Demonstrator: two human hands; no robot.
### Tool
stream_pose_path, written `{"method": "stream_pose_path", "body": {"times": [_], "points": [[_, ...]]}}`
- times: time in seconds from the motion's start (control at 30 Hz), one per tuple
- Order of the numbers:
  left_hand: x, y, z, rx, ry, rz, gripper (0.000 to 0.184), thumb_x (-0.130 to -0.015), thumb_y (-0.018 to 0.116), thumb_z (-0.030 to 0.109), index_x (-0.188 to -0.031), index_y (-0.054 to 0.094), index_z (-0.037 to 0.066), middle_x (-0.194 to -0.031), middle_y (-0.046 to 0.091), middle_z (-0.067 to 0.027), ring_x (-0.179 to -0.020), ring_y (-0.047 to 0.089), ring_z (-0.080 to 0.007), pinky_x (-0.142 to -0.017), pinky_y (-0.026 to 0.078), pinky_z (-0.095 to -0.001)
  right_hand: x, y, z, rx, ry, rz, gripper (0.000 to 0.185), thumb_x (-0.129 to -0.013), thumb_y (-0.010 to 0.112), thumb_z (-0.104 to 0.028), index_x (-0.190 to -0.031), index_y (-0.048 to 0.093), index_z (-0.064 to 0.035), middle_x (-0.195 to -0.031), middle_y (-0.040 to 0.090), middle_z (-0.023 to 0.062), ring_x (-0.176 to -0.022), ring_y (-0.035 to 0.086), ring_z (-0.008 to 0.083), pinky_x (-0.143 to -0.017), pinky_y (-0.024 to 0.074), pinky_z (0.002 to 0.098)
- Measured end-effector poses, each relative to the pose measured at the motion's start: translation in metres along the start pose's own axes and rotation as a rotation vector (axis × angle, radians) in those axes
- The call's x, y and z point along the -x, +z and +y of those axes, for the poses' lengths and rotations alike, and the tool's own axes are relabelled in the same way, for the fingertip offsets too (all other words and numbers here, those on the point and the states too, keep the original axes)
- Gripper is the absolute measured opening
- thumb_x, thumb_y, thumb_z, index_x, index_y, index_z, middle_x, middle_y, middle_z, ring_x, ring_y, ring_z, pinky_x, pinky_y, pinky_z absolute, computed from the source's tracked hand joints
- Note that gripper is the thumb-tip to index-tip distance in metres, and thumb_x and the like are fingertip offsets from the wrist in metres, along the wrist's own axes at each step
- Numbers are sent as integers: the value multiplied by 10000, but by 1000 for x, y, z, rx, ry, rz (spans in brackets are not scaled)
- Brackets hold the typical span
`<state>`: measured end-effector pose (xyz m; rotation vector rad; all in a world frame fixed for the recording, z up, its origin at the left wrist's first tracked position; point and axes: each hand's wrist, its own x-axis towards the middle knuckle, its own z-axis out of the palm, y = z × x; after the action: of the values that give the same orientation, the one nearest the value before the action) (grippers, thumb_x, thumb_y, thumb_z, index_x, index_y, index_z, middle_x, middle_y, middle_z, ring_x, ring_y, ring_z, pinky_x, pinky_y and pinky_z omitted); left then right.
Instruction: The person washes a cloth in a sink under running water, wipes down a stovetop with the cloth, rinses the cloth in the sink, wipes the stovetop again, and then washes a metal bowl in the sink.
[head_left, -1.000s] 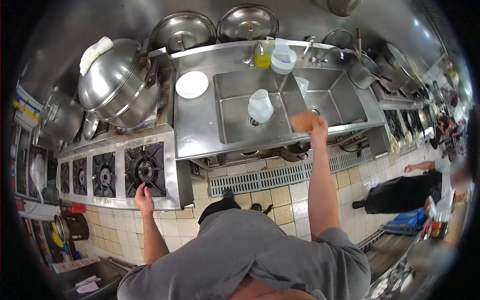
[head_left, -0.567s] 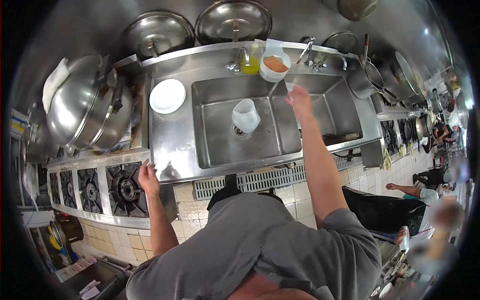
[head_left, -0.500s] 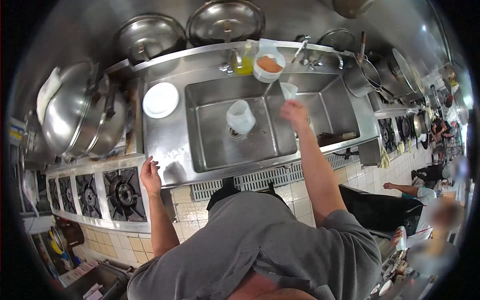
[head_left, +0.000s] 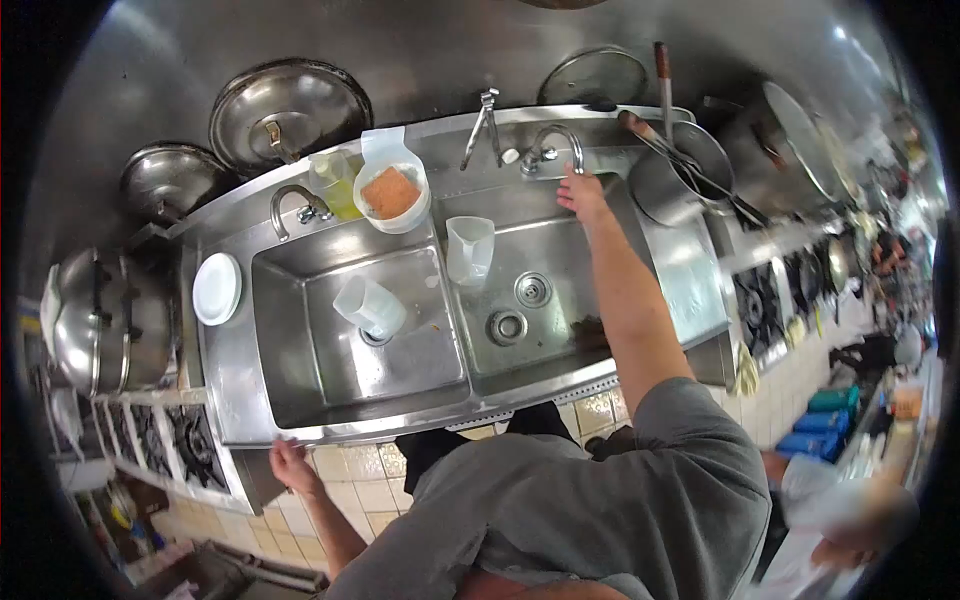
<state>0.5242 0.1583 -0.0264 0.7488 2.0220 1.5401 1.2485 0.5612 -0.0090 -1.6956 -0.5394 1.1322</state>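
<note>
My right hand (head_left: pixel 582 194) is at the tip of the right curved faucet (head_left: pixel 562 135), over the right sink basin (head_left: pixel 620 235). Its fingers look stretched out; whether they touch the spout I cannot tell. A translucent plastic pitcher (head_left: pixel 470 250) stands in that basin beside the divider. Another translucent pitcher (head_left: pixel 369 306) leans in the left basin (head_left: pixel 315 385), over its drain. Down by the counter's front left edge, my left hand (head_left: pixel 291 466) hangs with loosely bent fingers and nothing in it.
Behind the divider sit a white container with an orange-brown block (head_left: pixel 391 193) and a yellow-green liquid bottle (head_left: pixel 336 184). White plates (head_left: pixel 217 288) rest on the left counter. Pots with long handles (head_left: pixel 684 170) crowd the right end. A co-worker (head_left: pixel 845 530) is at lower right.
My view has shifted right. The pitcher near my right hand now stands in the right basin, and that hand has moved away to the right faucet. My left hand has lowered beside the counter edge.
</note>
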Motion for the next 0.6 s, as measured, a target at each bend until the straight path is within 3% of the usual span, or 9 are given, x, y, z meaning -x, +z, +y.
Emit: {"method": "stream_pose_path", "body": {"times": [0.1,0.2,0.27,0.33,0.4,0.43,0.47,0.53,0.6], "points": [[94,44,45,-50,-64,-128,279,-1025,581,192,-1213,638,-6,-945,706,-105,-717,653,-148,-678,564,-282,-58,-9,-22,-147,42,-253,407,-960,676,-407,-1220,624,-98,-952,669,49,-783,644,164,-660,575,346],[134,80,101,-94,-61,-250,291,-1019,597,178,-1228,632,-23,-989,708,-122,-813,674,-158,-743,565,-294,-117,5,-25,-111,91,-391,241,-983,645,-350,-1000,692,-115,-804,647,13,-695,604,144,-598,519,325],[149,106,125,-130,-65,-252,310,-1021,598,179,-1230,623,-49,-1017,705,-129,-876,678,-170,-783,561,-297,-150,2,-29,86,9,-562,332,-1034,500,-204,-1303,529,-12,-1106,699,145,-773,702,238,-645,614,423],[161,136,137,-115,-106,-244,315,-1018,603,173,-1238,621,-52,-1070,699,-123,-952,675,-184,-823,554,-300,-158,-11,-35,-70,-54,-766,412,-1047,485,-220,-1393,483,3,-1261,652,159,-1057,686,271,-887,591,456],[183,183,164,-109,-128,-315,331,-1017,603,186,-1275,631,-18,-1145,703,-101,-1006,667,-179,-849,553,-318,-159,-13,-15,-194,75,-944,427,-1026,564,-228,-1387,509,-6,-1269,648,154,-1134,657,254,-970,561,425],[190,205,147,-33,-217,-394,324,-1012,612,191,-1263,639,-11,-1147,703,-102,-1003,667,-169,-868,551,-322,-166,-19,-2,67,-109,-762,413,-988,642,-198,-1343,553,-6,-1246,653,130,-1130,648,218,-986,548,393],[197,239,148,27,-206,-509,311,-1014,612,198,-1246,650,-6,-1117,707,-99,-982,671,-170,-873,551,-315,-138,-26,0,62,-207,-732,384,-948,705,-184,-1274,604,-8,-1228,653,106,-1104,642,197,-990,537,375],[214,322,177,72,-262,-553,272,-1023,602,202,-1207,678,17,-1060,714,-81,-961,676,-161,-840,566,-307,-129,-28,47,-234,-70,-453,419,-925,715,-174,-1286,582,-9,-1182,655,103,-1085,648,218,-958,550,373],[209,396,191,258,-277,-696,246,-1016,607,178,-1199,684,33,-1041,714,-73,-894,692,-138,-798,581,-280,-73,3,72,-371,56,-350,292,-1004,506,-245,-1144,645,-30,-1116,675,106,-1074,650,223,-935,520,386]]}}
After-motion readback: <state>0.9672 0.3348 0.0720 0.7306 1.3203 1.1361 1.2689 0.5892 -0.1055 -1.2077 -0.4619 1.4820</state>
